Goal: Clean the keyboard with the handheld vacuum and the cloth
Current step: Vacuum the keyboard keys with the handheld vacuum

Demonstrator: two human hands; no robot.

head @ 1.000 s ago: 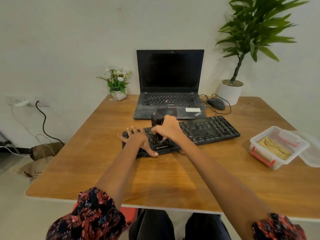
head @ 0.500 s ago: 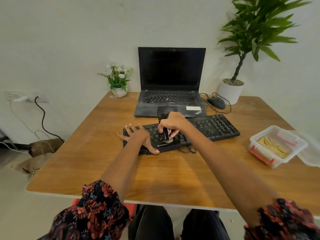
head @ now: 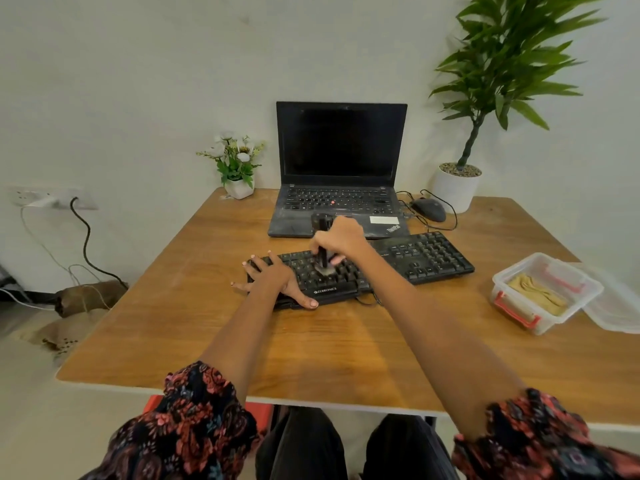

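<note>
1. Keyboard (head: 429,258), black, lies on the tabletop (head: 346,344) just in front of the laptop (head: 337,174), angled so its right end sits farther back than its left.
2. Left hand (head: 273,280) rests flat on the keyboard's left end, fingers spread wide, thumb along the front edge; it grips nothing.
3. Right hand (head: 341,237) is closed around the vacuum (head: 323,261), a dark upright stick held over the keys left of the keyboard's middle.
4. The vacuum's lower tip meets the keys; its top pokes up above the fist, in front of the laptop's palm rest. The tip is blurred, so its form is unclear.
5. A thin cable loops at the keyboard's front edge, near the middle.
6. Right of the keyboard, well apart, stands an open clear box (head: 543,292) with red clasps; the cloth (head: 535,294), tan and folded, lies inside.
7. The box's lid (head: 616,306) lies just beside it, farther from the keyboard.
8. Behind the keyboard's right end sits a mouse (head: 429,209), and beyond that a potted plant (head: 457,187).
9. Behind and left of the keyboard, beside the laptop, is a small flower pot (head: 239,187).
</note>
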